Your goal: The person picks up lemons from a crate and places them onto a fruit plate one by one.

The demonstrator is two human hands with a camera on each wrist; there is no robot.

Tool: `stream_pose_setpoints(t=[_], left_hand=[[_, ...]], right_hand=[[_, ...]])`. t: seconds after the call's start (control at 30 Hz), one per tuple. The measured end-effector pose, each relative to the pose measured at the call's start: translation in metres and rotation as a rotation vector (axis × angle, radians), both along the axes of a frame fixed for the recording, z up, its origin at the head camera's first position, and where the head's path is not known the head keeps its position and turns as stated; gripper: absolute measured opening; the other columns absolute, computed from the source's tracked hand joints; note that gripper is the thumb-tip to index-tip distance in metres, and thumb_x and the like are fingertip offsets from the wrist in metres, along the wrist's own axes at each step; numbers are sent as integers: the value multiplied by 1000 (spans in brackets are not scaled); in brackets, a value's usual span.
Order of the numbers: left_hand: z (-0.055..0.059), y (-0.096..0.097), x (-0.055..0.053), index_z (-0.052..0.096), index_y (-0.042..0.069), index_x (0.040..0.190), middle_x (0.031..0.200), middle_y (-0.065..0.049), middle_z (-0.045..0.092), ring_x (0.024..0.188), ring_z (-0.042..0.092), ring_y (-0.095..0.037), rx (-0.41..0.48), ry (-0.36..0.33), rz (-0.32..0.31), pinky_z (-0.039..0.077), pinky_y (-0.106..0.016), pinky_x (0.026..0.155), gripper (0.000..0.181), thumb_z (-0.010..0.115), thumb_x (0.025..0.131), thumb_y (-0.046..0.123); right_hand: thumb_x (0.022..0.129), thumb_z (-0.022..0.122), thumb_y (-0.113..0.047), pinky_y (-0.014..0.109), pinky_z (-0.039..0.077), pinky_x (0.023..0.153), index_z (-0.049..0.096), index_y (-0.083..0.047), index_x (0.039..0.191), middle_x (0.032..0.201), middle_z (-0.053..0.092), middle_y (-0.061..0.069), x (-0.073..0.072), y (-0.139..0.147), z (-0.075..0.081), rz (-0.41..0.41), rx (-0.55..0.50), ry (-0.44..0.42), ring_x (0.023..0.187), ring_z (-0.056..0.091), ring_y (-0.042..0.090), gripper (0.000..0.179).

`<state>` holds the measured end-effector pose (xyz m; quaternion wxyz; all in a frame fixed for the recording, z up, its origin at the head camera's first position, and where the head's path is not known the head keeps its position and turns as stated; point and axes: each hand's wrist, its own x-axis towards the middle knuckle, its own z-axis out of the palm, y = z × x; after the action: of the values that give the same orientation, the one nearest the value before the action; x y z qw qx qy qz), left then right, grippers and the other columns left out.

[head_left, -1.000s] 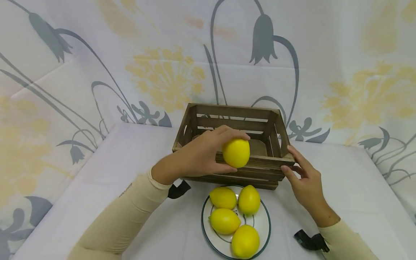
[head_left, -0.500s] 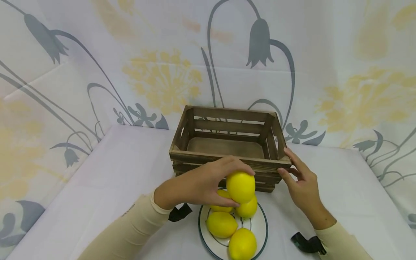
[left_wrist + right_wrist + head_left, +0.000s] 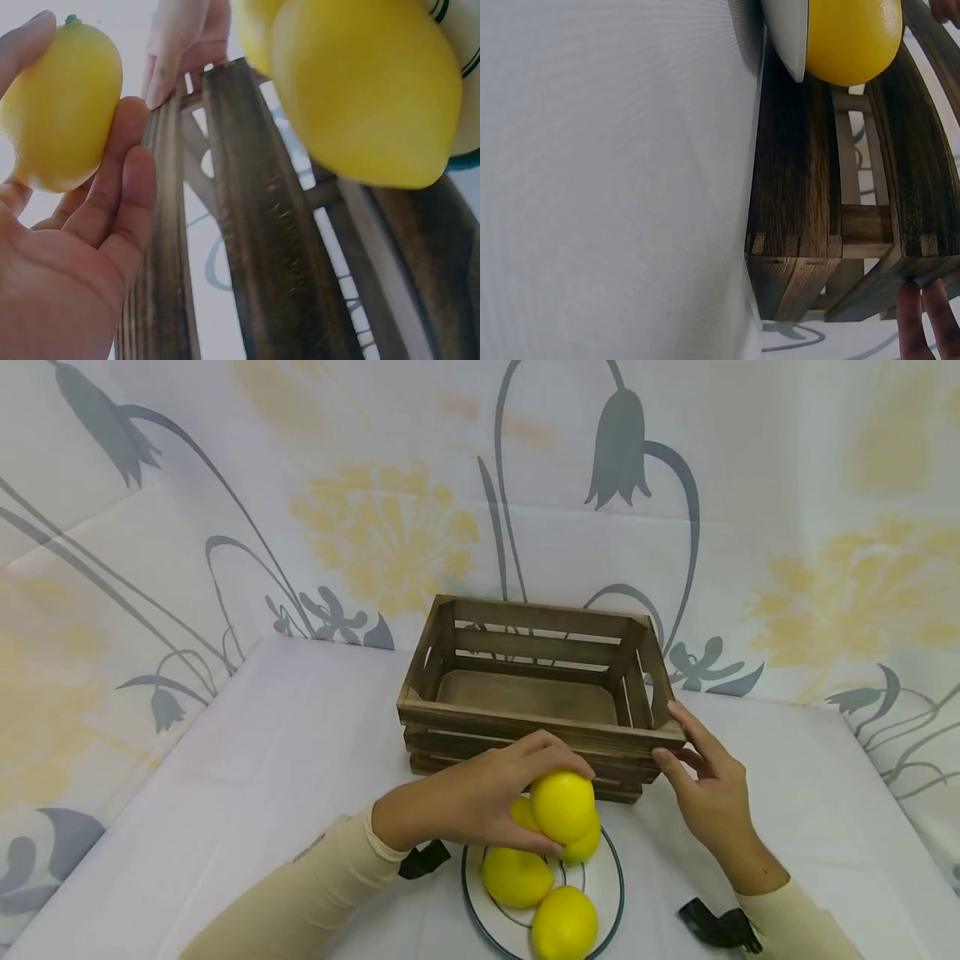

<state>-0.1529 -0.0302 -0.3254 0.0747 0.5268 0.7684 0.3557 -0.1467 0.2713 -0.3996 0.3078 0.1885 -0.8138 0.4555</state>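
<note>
My left hand (image 3: 487, 797) holds a yellow lemon (image 3: 564, 806) between thumb and fingers, above the far side of a plate (image 3: 604, 893). The left wrist view shows that lemon (image 3: 64, 105) upright in the fingers, its green stem end at the top. Several more lemons (image 3: 517, 877) lie on the plate, two at the back partly hidden by the held one. Behind the plate stands a dark slatted wooden crate (image 3: 480, 717) with a bare floor. My right hand (image 3: 708, 789) grips its front right corner, thumb at the front, fingers along the side (image 3: 930, 322).
A white cloth (image 3: 322, 735) covers the table, and a flower-patterned curtain (image 3: 390, 527) hangs behind the crate. Black straps (image 3: 720, 927) hang below both wrists. The crate stands close behind the plate's far rim.
My left hand has come down from the crate's front edge to above the plate, still holding the lemon. The right hand stays at the crate's corner.
</note>
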Motion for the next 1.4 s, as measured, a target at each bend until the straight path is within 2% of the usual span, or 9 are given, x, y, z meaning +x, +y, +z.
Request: stream_pose_setpoints(t=[0.23,0.53,0.87,1.07,1.2,1.4], left_hand=[[-5,5,1,47,21,143,136,2,51,116,57,-8,-76,20,2,47,-17,101,75,85,80,32],[-12,5,2,48,24,145,134,1,52,117,56,-9,-111,27,20,47,-20,104,76,86,79,33],[-17,8,0,49,24,143,136,2,52,116,57,-8,-125,25,-1,48,-19,102,72,85,81,33],[-18,9,1,50,27,141,133,3,54,114,58,-8,-152,36,14,50,-21,100,69,83,82,37],[-23,9,0,49,30,140,131,4,54,111,59,-9,-188,53,32,51,-23,98,68,82,82,41],[-28,11,0,50,30,140,131,6,53,109,58,-7,-242,98,50,48,-28,98,70,81,81,48]], right_hand=[[84,70,14,5,45,95,52,0,143,152,48,-10,1,1,1,0,-6,-7,132,50,-5,63],[83,71,15,6,46,93,53,0,142,150,50,-12,-1,-1,0,20,-11,-3,124,54,-6,63],[85,70,12,5,46,93,53,-2,143,150,50,-13,0,2,1,-8,-3,-14,123,53,-9,62],[85,70,12,5,46,93,53,-4,144,149,50,-15,-1,1,2,-13,-6,-24,121,53,-9,63],[86,69,12,5,46,93,52,-4,144,148,49,-19,-1,1,0,-10,-7,-32,122,53,-10,63],[85,69,13,6,46,93,52,-2,144,147,51,-17,-1,2,1,8,-8,-12,120,55,-8,63]])
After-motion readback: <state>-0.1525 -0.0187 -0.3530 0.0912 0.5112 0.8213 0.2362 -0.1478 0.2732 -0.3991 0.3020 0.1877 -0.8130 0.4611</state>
